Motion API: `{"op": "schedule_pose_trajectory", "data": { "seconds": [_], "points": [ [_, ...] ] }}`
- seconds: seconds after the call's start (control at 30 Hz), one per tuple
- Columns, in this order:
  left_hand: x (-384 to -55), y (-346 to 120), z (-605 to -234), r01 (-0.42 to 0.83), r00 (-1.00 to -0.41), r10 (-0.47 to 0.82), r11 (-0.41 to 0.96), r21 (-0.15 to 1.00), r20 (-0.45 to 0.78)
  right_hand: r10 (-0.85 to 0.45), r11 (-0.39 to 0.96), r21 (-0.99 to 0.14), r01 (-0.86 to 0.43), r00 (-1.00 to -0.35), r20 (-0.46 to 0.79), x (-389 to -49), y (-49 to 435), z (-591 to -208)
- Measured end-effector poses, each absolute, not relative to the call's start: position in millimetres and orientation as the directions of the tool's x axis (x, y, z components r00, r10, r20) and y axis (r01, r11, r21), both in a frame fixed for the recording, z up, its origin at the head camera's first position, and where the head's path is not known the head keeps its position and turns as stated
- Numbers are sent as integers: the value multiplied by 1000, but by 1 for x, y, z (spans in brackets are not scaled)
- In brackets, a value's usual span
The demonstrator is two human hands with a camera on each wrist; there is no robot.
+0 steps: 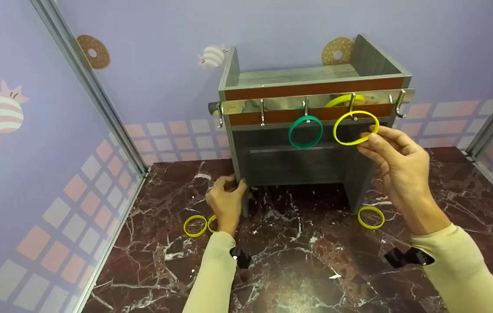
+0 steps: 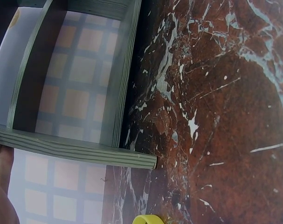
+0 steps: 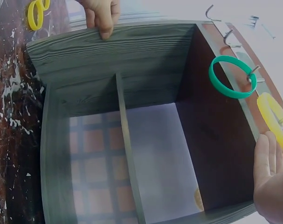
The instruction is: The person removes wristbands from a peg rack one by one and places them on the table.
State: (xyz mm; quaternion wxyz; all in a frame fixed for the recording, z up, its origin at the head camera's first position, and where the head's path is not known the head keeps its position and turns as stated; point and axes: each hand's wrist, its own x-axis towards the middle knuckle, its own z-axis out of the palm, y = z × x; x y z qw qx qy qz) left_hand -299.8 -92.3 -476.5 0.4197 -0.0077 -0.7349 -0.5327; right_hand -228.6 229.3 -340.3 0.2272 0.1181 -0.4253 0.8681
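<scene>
Yellow ring (image 1: 335,129), right of frame centre: pinched in the nearly closed right grip (image 1: 398,161). Left grip (image 1: 224,200), mid-frame: clasping the side edge of the shelf (image 1: 285,90). Surface (image 1: 307,269), lower frame: dark red, white-veined, bearing loose rings (image 1: 359,218). Walls (image 1: 163,52): lilac, candy-and-doughnut print.

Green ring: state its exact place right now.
In the head view, near the centre, the green ring hangs on the middle hook of the metal rail, just left of the yellow ring in the right hand.
</scene>
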Motion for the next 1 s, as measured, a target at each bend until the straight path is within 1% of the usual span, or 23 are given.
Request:
{"op": "schedule_pose_trajectory", "data": {
  "seconds": [0.27,0.37,0.63,1.0],
  "points": [
    [-300,-91,-476,464,-649,-438,420,780,622,289,-525,-683,-508,-861,419,-221,234,-337],
    [-299,-91,-476,466,-651,-437,416,781,621,288,-541,-672,-506,-862,417,-218,236,-337],
    [-299,-92,-476,431,-690,-443,383,817,572,299,-582,-641,-501,-865,403,-210,242,-342],
    [-299,-92,-477,425,-673,-441,425,799,593,315,-576,-648,-498,-867,387,-207,250,-363]
  ]
}}
